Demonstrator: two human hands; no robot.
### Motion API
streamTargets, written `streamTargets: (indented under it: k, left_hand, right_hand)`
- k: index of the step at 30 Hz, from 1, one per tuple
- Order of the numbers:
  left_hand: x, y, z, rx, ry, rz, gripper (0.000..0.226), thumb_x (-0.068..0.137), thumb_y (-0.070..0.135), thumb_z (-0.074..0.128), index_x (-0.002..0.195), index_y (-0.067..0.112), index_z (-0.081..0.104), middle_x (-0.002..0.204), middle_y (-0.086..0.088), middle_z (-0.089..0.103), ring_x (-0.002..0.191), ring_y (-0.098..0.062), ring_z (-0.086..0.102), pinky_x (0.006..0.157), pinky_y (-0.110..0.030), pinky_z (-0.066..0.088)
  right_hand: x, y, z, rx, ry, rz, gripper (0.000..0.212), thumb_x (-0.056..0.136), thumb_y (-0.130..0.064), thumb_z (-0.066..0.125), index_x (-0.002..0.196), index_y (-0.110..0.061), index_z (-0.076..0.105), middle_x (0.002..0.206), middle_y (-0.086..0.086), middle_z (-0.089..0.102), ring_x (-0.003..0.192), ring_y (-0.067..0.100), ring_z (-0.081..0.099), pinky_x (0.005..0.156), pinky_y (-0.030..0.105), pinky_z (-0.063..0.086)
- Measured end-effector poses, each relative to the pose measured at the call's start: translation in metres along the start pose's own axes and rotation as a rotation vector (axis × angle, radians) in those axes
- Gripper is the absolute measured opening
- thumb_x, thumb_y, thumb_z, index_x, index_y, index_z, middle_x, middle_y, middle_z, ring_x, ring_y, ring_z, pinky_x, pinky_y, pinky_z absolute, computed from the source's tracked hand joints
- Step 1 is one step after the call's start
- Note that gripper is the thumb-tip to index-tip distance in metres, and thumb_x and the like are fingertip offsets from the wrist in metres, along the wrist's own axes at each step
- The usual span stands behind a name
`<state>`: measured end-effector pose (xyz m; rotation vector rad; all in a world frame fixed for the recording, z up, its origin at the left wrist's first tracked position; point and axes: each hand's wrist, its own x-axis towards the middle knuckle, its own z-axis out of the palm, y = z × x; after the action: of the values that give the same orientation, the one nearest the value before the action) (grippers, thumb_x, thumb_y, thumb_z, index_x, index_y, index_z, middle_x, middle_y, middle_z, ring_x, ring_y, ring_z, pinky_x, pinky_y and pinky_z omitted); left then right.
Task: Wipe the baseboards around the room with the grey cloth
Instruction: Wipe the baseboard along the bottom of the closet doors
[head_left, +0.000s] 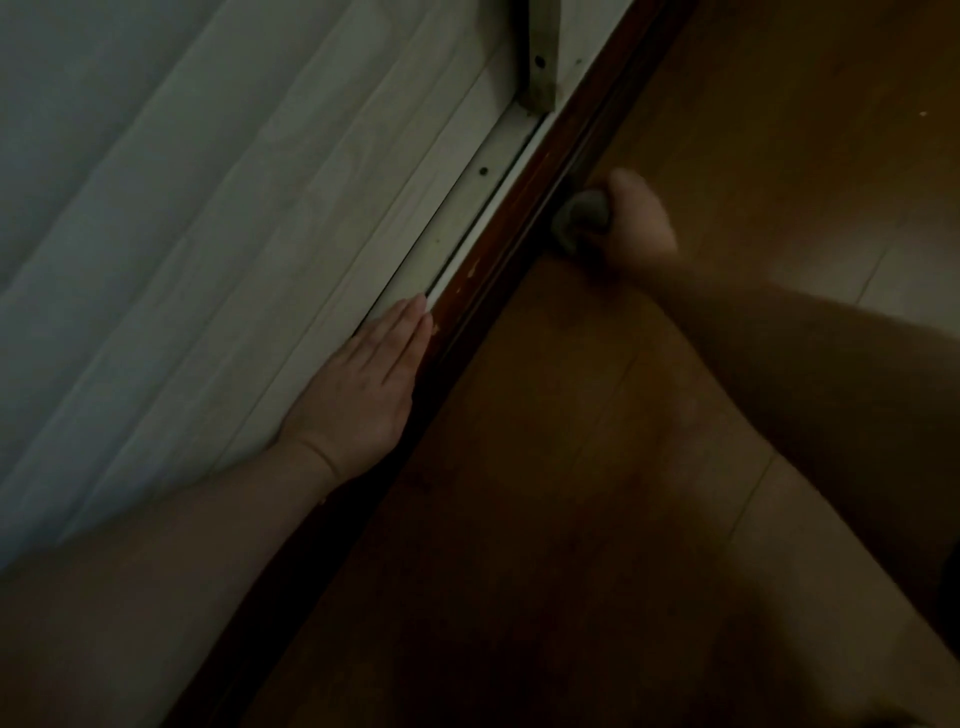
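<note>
A dark reddish-brown baseboard (524, 208) runs diagonally from the lower left to the upper right, between a pale window track and the wooden floor. My right hand (636, 223) grips a bunched grey cloth (582, 213) and holds it against the floor-side face of the baseboard; the hand is blurred. My left hand (363, 384) lies flat with straight fingers on the white sill, its fingertips at the top edge of the baseboard.
A white curtain (156, 208) hangs over the left side. A pale metal window frame and track (483, 208) with dark screw heads runs beside the baseboard. Brown wooden floor (675, 467) fills the right. My knee or leg shows at the bottom in shadow.
</note>
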<state>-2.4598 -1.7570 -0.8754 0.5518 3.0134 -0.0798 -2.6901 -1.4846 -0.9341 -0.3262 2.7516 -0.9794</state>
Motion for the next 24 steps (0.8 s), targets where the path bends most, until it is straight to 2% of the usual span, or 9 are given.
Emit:
streamTargets:
  k: [2,5,10,14,16,18,20,22,24]
  left_hand:
    - [0.000,0.001,-0.001,0.010,-0.011,-0.006,0.060,0.101,0.021,0.029,0.155,-0.001,0.017,0.164,-0.018,0.015,0.153,-0.027,0.014,0.123,-0.040,0.017]
    - [0.000,0.002,-0.004,0.016,-0.025,-0.010,0.059,0.102,0.022,0.026,0.155,-0.001,0.016,0.164,-0.018,0.016,0.153,-0.027,0.015,0.124,-0.038,0.014]
    - [0.000,0.003,-0.008,0.005,-0.015,-0.021,0.059,0.101,0.023,0.024,0.154,-0.002,0.019,0.163,-0.019,0.019,0.151,-0.027,0.017,0.124,-0.034,0.007]
    - [-0.002,0.004,-0.006,-0.005,-0.010,-0.014,0.059,0.101,0.023,0.024,0.155,0.000,0.017,0.164,-0.018,0.018,0.152,-0.027,0.016,0.123,-0.038,0.013]
    - [-0.002,0.003,-0.005,-0.015,0.006,-0.017,0.059,0.101,0.023,0.024,0.155,0.000,0.017,0.164,-0.018,0.018,0.152,-0.027,0.016,0.124,-0.037,0.011]
    - [-0.001,0.003,-0.005,-0.035,0.011,-0.017,0.058,0.102,0.023,0.025,0.155,0.000,0.018,0.164,-0.017,0.018,0.152,-0.027,0.016,0.124,-0.040,0.017]
    - [0.000,0.002,-0.005,-0.058,0.019,-0.013,0.057,0.102,0.021,0.027,0.155,-0.001,0.022,0.164,-0.018,0.019,0.152,-0.028,0.018,0.122,-0.043,0.023]
    - [0.000,0.002,-0.005,-0.064,0.028,-0.007,0.057,0.102,0.019,0.027,0.154,-0.002,0.024,0.163,-0.019,0.021,0.151,-0.029,0.020,0.122,-0.043,0.022]
    - [0.000,0.002,-0.005,-0.056,0.030,-0.006,0.057,0.102,0.019,0.026,0.154,-0.002,0.023,0.163,-0.019,0.021,0.151,-0.029,0.020,0.123,-0.041,0.020]
  right_hand:
    - [0.025,0.007,-0.014,0.010,0.092,0.088,0.043,0.085,-0.024,0.071,0.119,-0.007,0.050,0.126,0.013,0.051,0.115,0.029,0.052,0.092,0.034,0.041]
    - [0.038,0.012,-0.021,0.028,0.108,0.144,0.045,0.084,-0.026,0.071,0.120,-0.008,0.050,0.127,0.012,0.051,0.117,0.029,0.052,0.098,0.041,0.045]
    - [-0.009,0.001,0.006,0.205,0.151,0.158,0.053,0.085,-0.031,0.072,0.128,-0.013,0.046,0.130,0.007,0.052,0.119,0.023,0.053,0.097,0.035,0.047]
    - [-0.094,-0.020,0.047,0.333,0.023,0.078,0.049,0.085,-0.031,0.073,0.126,-0.018,0.049,0.123,0.000,0.052,0.110,0.014,0.054,0.092,0.032,0.049]
    - [-0.139,-0.039,0.072,0.371,-0.104,-0.028,0.049,0.085,-0.029,0.074,0.126,-0.018,0.051,0.120,-0.003,0.051,0.108,0.009,0.052,0.091,0.031,0.049]
    - [-0.173,-0.060,0.097,0.387,-0.186,-0.134,0.048,0.083,-0.026,0.076,0.125,-0.018,0.053,0.117,-0.006,0.049,0.106,0.008,0.052,0.092,0.031,0.050]
    - [-0.193,-0.077,0.115,0.442,-0.156,-0.121,0.046,0.083,-0.022,0.076,0.124,-0.017,0.054,0.117,-0.005,0.049,0.106,0.008,0.052,0.093,0.030,0.050]
    - [-0.198,-0.087,0.120,0.500,-0.092,-0.055,0.044,0.084,-0.018,0.075,0.123,-0.017,0.054,0.117,-0.005,0.048,0.107,0.008,0.051,0.094,0.030,0.050]
    - [-0.193,-0.086,0.118,0.490,-0.081,-0.080,0.044,0.084,-0.017,0.075,0.123,-0.018,0.055,0.118,-0.007,0.047,0.108,0.008,0.051,0.094,0.030,0.050]
